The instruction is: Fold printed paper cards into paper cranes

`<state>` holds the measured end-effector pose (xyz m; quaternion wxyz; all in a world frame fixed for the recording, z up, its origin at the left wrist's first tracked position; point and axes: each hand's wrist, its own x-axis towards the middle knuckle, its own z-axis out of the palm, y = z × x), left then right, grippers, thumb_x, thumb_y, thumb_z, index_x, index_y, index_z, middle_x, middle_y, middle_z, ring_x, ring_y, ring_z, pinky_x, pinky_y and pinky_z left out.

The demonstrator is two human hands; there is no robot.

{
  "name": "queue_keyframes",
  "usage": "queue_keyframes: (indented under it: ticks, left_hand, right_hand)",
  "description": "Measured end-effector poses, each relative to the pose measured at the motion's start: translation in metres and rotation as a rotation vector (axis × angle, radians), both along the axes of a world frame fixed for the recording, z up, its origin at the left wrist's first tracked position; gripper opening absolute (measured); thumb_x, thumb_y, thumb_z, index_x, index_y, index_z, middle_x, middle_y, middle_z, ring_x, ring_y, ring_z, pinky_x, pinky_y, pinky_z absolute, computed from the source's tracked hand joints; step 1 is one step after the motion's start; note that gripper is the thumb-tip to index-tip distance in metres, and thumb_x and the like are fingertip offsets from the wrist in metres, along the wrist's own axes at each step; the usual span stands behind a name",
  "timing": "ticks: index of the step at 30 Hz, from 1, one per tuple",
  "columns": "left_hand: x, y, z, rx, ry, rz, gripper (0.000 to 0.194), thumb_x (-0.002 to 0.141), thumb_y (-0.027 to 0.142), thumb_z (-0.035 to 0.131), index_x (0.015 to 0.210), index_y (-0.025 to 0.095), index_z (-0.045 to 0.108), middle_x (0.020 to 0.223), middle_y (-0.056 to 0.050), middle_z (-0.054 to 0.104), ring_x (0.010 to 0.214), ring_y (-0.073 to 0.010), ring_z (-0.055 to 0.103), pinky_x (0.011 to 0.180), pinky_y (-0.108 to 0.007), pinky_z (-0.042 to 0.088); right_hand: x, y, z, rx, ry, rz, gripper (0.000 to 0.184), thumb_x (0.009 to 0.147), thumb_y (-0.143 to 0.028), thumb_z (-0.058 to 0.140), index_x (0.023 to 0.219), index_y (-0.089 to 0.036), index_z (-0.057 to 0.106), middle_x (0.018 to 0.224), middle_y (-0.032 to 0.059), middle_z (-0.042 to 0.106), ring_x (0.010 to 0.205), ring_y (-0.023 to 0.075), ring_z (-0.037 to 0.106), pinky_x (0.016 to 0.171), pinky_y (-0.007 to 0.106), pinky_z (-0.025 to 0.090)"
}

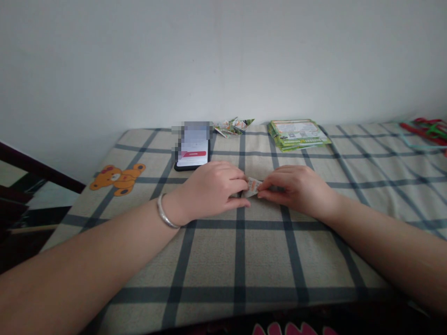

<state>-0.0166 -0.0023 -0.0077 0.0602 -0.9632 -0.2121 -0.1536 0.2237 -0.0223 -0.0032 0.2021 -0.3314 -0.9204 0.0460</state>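
Note:
My left hand (213, 188) and my right hand (296, 188) meet over the checked cloth (240, 260), and both pinch a small folded piece of printed paper (253, 186) between their fingertips. The paper rests low on the cloth, mostly hidden by the fingers. A silver bangle (165, 213) circles my left wrist. Both hands have their fingers curled in, closed on the paper.
A phone (193, 150) with a lit screen lies just beyond my left hand. Folded paper shapes (233, 126) and a stack of green printed leaflets (296, 134) sit by the wall. Red and green items (428, 130) lie at far right. A bear print (118, 178) marks the cloth's left.

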Motion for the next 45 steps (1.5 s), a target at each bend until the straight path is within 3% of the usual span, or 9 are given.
queue_keyframes:
  ticks: [9, 13, 19, 24, 30, 37, 45]
  left_hand:
    - [0.004, 0.000, -0.001, 0.026, 0.008, 0.020, 0.024, 0.092, 0.036, 0.058, 0.098, 0.017, 0.071, 0.101, -0.006, 0.071, 0.100, -0.0218, 0.064, 0.092, -0.040, 0.050]
    - [0.002, 0.002, 0.002, 0.050, 0.013, -0.015, 0.016, 0.091, 0.032, 0.060, 0.092, 0.022, 0.071, 0.101, -0.002, 0.072, 0.100, -0.0199, 0.064, 0.103, -0.046, 0.041]
    - [0.002, 0.005, 0.002, 0.041, 0.004, 0.008, 0.015, 0.092, 0.030, 0.058, 0.091, 0.021, 0.071, 0.098, 0.000, 0.072, 0.098, -0.0185, 0.065, 0.103, -0.044, 0.040]
    - [0.005, -0.001, 0.003, 0.074, -0.024, 0.100, 0.014, 0.088, 0.028, 0.062, 0.088, 0.017, 0.071, 0.089, -0.002, 0.072, 0.094, -0.0197, 0.065, 0.104, -0.044, 0.041]
    - [0.011, -0.009, 0.004, 0.078, -0.048, 0.189, 0.013, 0.087, 0.023, 0.059, 0.081, 0.017, 0.069, 0.086, -0.003, 0.071, 0.092, -0.0204, 0.065, 0.107, -0.047, 0.038]
    - [0.014, -0.012, 0.005, -0.003, -0.085, 0.263, 0.016, 0.088, 0.026, 0.061, 0.076, 0.017, 0.065, 0.083, -0.004, 0.069, 0.087, -0.0204, 0.063, 0.100, -0.046, 0.041]
    - [0.014, -0.009, 0.003, -0.082, -0.152, 0.300, 0.016, 0.088, 0.028, 0.064, 0.077, 0.017, 0.068, 0.090, -0.003, 0.070, 0.093, -0.0220, 0.061, 0.088, -0.041, 0.042]
  right_hand:
    - [0.012, 0.004, 0.009, -0.036, -0.100, 0.101, 0.028, 0.089, -0.046, 0.060, 0.096, -0.020, 0.071, 0.089, 0.0047, 0.071, 0.081, 0.0169, 0.064, 0.072, 0.029, 0.045]
    - [0.017, 0.005, 0.010, -0.003, -0.150, 0.092, 0.022, 0.091, -0.038, 0.060, 0.100, -0.022, 0.070, 0.096, 0.0040, 0.071, 0.085, 0.0175, 0.064, 0.075, 0.030, 0.045]
    - [0.015, 0.004, 0.007, 0.034, -0.188, 0.017, 0.020, 0.092, -0.033, 0.056, 0.092, -0.020, 0.072, 0.092, 0.0042, 0.071, 0.083, 0.0173, 0.064, 0.075, 0.030, 0.045]
    - [0.011, 0.003, 0.006, 0.029, -0.156, -0.067, 0.022, 0.091, -0.031, 0.056, 0.083, -0.018, 0.072, 0.085, 0.0055, 0.069, 0.079, 0.0174, 0.062, 0.071, 0.030, 0.043]
    - [0.008, 0.006, 0.006, 0.049, -0.111, -0.121, 0.020, 0.086, -0.031, 0.062, 0.072, -0.019, 0.069, 0.077, 0.0043, 0.067, 0.077, 0.0184, 0.060, 0.077, 0.034, 0.040]
    - [0.005, 0.008, 0.001, -0.073, 0.030, -0.217, 0.018, 0.084, -0.028, 0.063, 0.069, -0.019, 0.067, 0.073, 0.0040, 0.065, 0.072, 0.0162, 0.056, 0.068, 0.030, 0.040]
    - [0.002, 0.007, 0.000, -0.189, 0.034, -0.362, 0.022, 0.083, -0.032, 0.063, 0.065, -0.019, 0.063, 0.068, 0.0016, 0.063, 0.063, 0.0132, 0.053, 0.058, 0.027, 0.035]
